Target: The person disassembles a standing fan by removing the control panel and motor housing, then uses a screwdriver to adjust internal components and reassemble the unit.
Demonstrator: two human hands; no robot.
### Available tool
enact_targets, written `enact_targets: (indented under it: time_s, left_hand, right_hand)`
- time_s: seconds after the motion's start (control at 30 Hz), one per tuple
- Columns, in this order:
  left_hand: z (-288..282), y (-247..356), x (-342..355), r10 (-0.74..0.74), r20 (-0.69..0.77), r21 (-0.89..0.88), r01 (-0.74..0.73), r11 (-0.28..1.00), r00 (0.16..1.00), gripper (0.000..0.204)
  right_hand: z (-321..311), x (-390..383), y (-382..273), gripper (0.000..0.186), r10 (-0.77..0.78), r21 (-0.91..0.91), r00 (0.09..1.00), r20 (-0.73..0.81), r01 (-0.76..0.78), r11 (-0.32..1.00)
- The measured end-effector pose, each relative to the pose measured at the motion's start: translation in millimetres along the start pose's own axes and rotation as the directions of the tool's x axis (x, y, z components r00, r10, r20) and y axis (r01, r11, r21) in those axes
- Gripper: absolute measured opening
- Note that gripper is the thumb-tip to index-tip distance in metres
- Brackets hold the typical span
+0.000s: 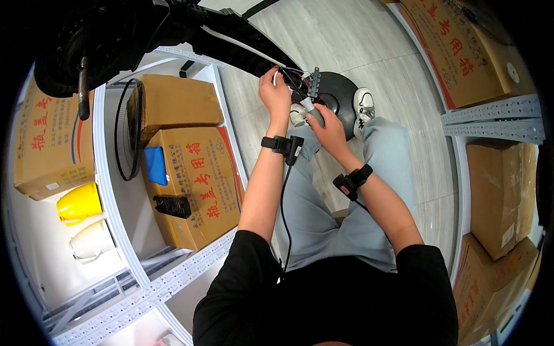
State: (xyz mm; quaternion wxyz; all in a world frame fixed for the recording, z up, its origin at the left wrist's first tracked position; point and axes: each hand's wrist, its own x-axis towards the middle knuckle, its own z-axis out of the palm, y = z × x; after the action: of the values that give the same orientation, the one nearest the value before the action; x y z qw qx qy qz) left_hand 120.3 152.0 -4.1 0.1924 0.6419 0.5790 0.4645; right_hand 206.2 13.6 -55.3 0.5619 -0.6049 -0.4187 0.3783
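My right hand (328,128) is wrapped around the grey handle of a screwdriver (315,115), its dark shaft slanting up and left. My left hand (273,92) is closed in a pinch at the lower end of a long black fan stand (245,49), on thin wires (295,70) coming out there. Just right of the wires is a grey terminal strip (314,82). Below these parts, a round black base (340,95) rests on the floor between my shoes. The exact spot at the screwdriver's tip is too small to tell.
At upper left looms a dark fan motor (81,55) with a metal shaft (84,86). White shelving on the left holds cardboard boxes (193,184), a black wire fan guard (122,130), a yellow cup (79,205) and a white cup (92,241). More boxes (493,196) line the right.
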Motion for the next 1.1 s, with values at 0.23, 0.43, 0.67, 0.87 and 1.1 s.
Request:
enact_targets:
  time_s: [0.23,0.43,0.67,0.87,1.1]
  left_hand:
    - [-2.9,0.7,0.2,0.005,-0.008,0.003,-0.005,1.000,1.000,0.018]
    - [-4.8,0.0,2.0,-0.016,0.032,-0.001,0.016,1.000,0.999,0.018]
    - [-5.4,1.0,2.2,0.017,0.043,0.016,-0.018,1.000,0.999,0.019]
    - [-5.0,0.0,-1.8,-0.167,0.110,-0.134,0.181,0.974,0.980,0.020]
    - [-9.1,-6.8,-16.2,-0.137,0.181,-0.373,0.197,0.907,0.974,0.033]
  right_hand:
    - [-4.5,-2.5,-9.6,0.038,-0.062,-0.088,0.998,-0.021,0.060,0.994]
    - [-2.1,-2.2,-8.0,0.038,-0.080,-0.079,0.996,-0.043,0.076,0.994]
    - [4.0,-0.5,5.9,0.039,-0.063,-0.034,0.997,-0.035,0.062,0.997]
    - [-5.0,-4.1,-24.7,0.037,0.075,0.161,0.996,0.039,-0.080,0.984]
    - [-9.7,-2.5,-42.6,0.034,0.371,0.500,0.891,0.260,-0.453,0.738]
